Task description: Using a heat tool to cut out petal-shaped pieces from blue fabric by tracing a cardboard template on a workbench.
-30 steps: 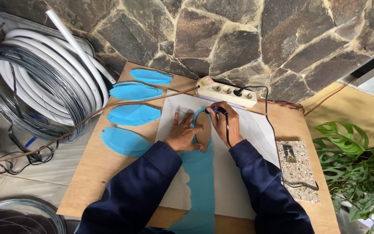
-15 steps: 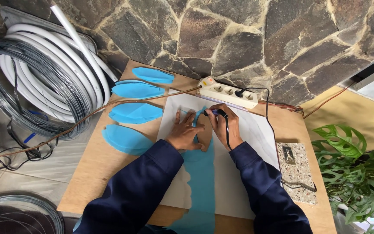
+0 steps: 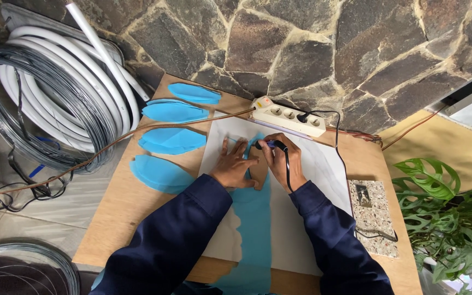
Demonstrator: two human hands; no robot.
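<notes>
Right hand (image 3: 286,163) is gripping a corded cutting tool (image 3: 271,145), tip down on the blue sheet (image 3: 255,218) that's lying on a white board (image 3: 312,218). Left hand (image 3: 235,166) is pressing flat, fingers spread, right beside it. Four blue cut-outs (image 3: 171,140) are sitting off to the left.

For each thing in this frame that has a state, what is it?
Left hand: flat, pressing the blue sheet strip onto the white board.
Right hand: gripping the black corded pen-like tool, tip on the strip.
White power strip: one black plug in.
Four blue cut petal shapes: lying loose on the wooden tabletop.
Grey wire coil: wound.
</notes>
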